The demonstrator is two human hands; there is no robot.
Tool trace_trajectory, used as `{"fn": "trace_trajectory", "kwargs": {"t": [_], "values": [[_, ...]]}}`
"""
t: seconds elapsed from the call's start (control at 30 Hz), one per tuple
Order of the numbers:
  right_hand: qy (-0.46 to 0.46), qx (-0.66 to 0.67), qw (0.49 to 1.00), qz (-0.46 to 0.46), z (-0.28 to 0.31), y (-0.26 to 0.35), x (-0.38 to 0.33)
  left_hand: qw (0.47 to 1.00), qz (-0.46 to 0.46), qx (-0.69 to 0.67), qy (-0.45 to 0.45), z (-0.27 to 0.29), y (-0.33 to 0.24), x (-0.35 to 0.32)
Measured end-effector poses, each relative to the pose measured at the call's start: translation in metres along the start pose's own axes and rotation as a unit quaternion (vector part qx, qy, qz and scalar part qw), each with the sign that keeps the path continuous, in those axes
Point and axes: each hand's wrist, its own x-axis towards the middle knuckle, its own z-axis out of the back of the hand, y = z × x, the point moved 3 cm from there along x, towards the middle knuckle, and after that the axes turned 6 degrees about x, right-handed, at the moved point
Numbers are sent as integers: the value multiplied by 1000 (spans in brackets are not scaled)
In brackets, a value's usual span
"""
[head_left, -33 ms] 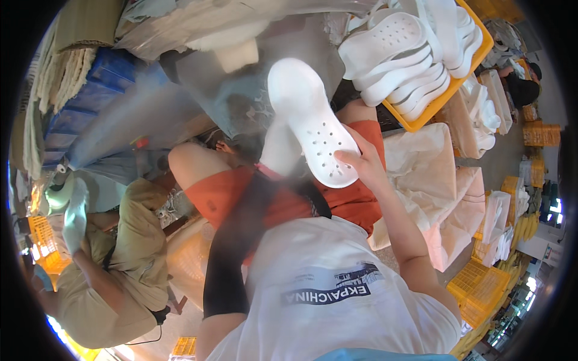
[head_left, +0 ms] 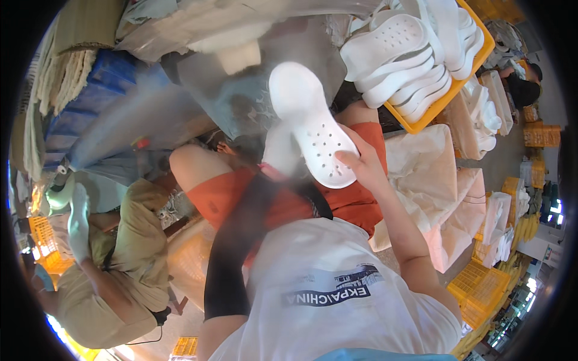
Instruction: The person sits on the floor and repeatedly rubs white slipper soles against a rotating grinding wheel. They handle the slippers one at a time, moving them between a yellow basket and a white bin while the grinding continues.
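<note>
A white foam clog [head_left: 296,90], its toe end pierced with several small holes, is held up above my lap and tilted. Its holed end points down toward me. My right hand [head_left: 360,157] grips that end from the right, thumb lying on the holed face. My left hand [head_left: 280,143], in a white glove with a pink cuff, reaches up behind the clog's left side. The clog covers its fingers, so their hold cannot be made out. A black sleeve [head_left: 232,259] covers my left forearm.
A yellow crate [head_left: 415,125] heaped with white clogs [head_left: 397,66] stands at upper right. Pale cloth sacks [head_left: 421,168] lie right of my legs. A grey surface [head_left: 208,78] lies ahead. Leftward, beside blue panels [head_left: 90,99], a co-worker's gloved hand [head_left: 78,222] is raised.
The clog and both my hands have dropped very slightly. At the left, the co-worker's gloved hand has shifted a little. My right hand's grip looks the same.
</note>
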Motion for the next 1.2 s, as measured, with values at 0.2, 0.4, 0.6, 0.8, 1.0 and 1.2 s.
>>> {"fn": "trace_trajectory", "kwargs": {"t": [0.2,0.4,0.6,0.8,1.0,1.2], "values": [[-157,-119,971,138,-18,9,67,952,-147,258,-76,35,-22,81],[-272,-124,943,149,-37,31,177,649,-290,694,-119,70,-78,190],[-166,-68,984,14,-49,24,220,156,-283,942,-93,98,-132,149],[-135,-180,970,86,-46,30,242,782,-198,574,-138,43,-109,99],[-143,-216,962,93,-25,30,143,979,-133,122,-98,-14,-66,122],[-229,-175,942,171,-33,28,110,990,-132,47,-15,-18,-60,133]]}}
